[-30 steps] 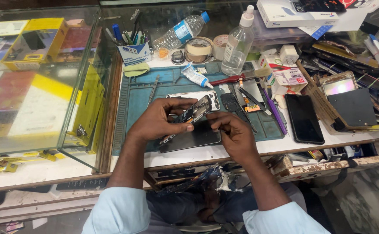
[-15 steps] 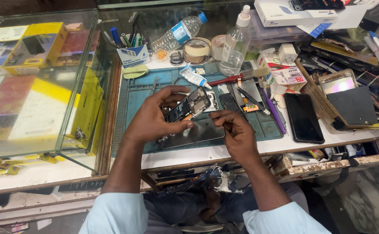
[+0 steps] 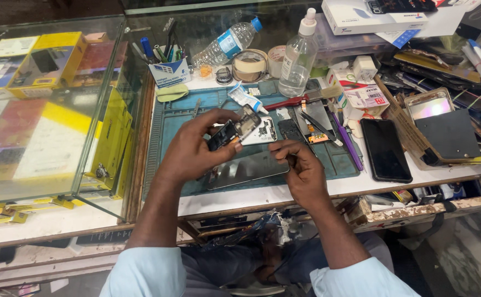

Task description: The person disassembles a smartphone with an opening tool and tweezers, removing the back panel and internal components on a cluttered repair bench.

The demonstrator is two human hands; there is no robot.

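My left hand [image 3: 196, 151] grips a dark, opened phone frame with exposed internal parts [image 3: 234, 129], fingers wrapped around its lower end and thumb along its near edge; the frame is held tilted, lifted clear of the teal rubber work mat [image 3: 169, 124]. My right hand [image 3: 301, 168] hovers just beside it, fingers curled with thumb and forefinger pinched together; whether anything sits between them I cannot tell, as it is too small to make out.

Beneath both hands a flat grey phone back panel [image 3: 249, 169] lies on the near edge of the mat. Just beyond the frame a white rectangular phone plate with cut-outs [image 3: 263, 132] rests on the mat, partly hidden by it. Further back lie a small white glue tube with a blue cap [image 3: 245, 98] and a red-handled tool [image 3: 284, 102]. A clear plastic spray bottle with a white nozzle [image 3: 298, 55] stands at the mat's far edge, near a roll of tan tape [image 3: 250, 63] and a lying clear water bottle with a blue cap [image 3: 227, 43]. A black smartphone, screen up, [image 3: 384, 149] lies on the white counter to the right, well apart from my hands. A glass display case [image 3: 53, 110] stands to the left.
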